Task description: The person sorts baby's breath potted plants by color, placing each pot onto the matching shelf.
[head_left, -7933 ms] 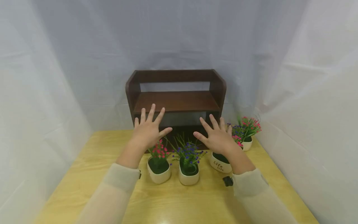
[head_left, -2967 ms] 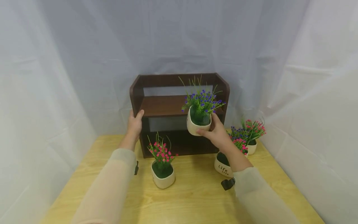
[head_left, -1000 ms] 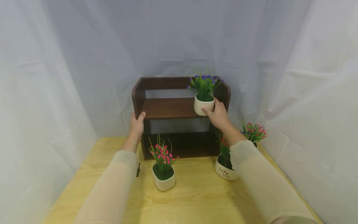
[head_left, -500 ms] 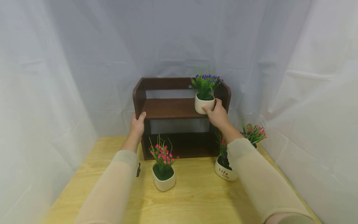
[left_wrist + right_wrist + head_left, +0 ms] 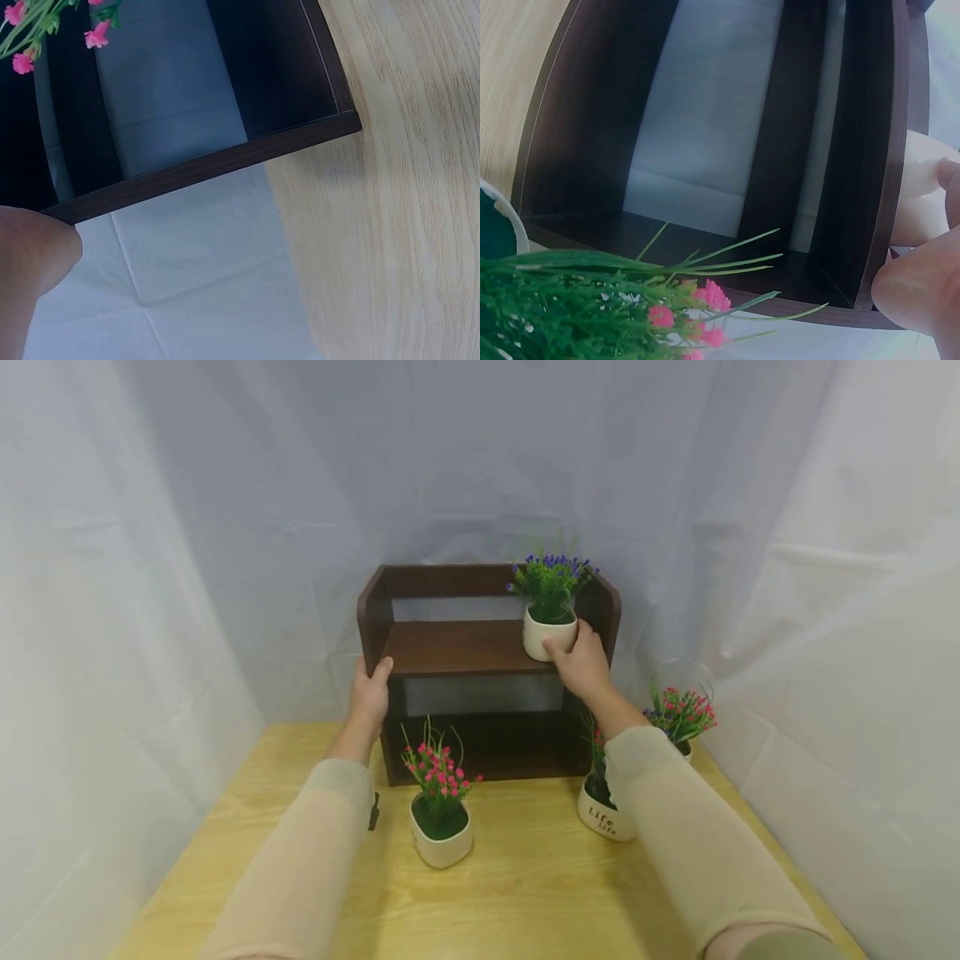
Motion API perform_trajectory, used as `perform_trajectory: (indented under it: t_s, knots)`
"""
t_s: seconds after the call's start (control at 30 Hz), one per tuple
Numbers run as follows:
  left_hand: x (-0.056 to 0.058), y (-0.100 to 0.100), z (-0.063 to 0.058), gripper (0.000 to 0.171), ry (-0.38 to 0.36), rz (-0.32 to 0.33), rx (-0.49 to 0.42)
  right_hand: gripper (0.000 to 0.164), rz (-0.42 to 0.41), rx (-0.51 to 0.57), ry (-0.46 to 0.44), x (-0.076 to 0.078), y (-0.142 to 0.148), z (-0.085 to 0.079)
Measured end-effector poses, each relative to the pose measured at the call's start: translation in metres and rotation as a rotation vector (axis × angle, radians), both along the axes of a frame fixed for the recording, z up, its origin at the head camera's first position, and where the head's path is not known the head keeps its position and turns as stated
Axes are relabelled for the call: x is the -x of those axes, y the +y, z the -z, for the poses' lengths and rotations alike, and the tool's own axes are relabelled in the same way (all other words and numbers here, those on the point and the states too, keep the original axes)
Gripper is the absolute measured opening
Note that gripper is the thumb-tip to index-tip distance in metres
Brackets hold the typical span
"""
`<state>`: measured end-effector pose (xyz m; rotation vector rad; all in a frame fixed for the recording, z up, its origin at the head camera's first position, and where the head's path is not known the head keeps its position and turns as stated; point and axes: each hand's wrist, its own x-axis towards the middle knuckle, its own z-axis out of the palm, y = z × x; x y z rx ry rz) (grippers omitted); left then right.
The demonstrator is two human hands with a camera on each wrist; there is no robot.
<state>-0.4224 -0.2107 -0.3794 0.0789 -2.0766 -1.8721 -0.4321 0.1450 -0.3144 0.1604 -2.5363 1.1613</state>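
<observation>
My right hand [image 5: 585, 668] pinches purple-flowered pot [image 5: 543, 635]; left hand [image 5: 369, 697] grips shelf [image 5: 453, 647] (force unseen). Release near front edge could cause tipping.

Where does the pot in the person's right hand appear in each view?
Head: the pot is right of centre, at the right end of the upper board of the shelf, held by the right hand.
Left wrist: not in this picture.
Right wrist: the pot is at the right edge, about halfway down, only partly visible.
Shared landmark: the dark shelf, visible in all three views.
</observation>
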Motion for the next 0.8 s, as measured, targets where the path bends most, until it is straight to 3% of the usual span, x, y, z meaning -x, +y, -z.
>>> perform_trajectory:
  t_s: [0.37, 0.57, 0.8]
  knots:
    - [0.002, 0.006, 0.000, 0.062, 0.010, 0.034, -0.026, 0.098, 0.033, 0.126, 0.000, -0.001, 0.006, 0.005]
    - [0.001, 0.003, 0.002, 0.063, -0.023, 0.059, -0.046, 0.095, 0.019, 0.204, 0.016, -0.007, 0.003, 0.012]
    - [-0.001, 0.000, 0.003, 0.062, -0.011, 0.033, -0.023, 0.090, -0.006, 0.315, 0.030, -0.018, -0.005, 0.019]
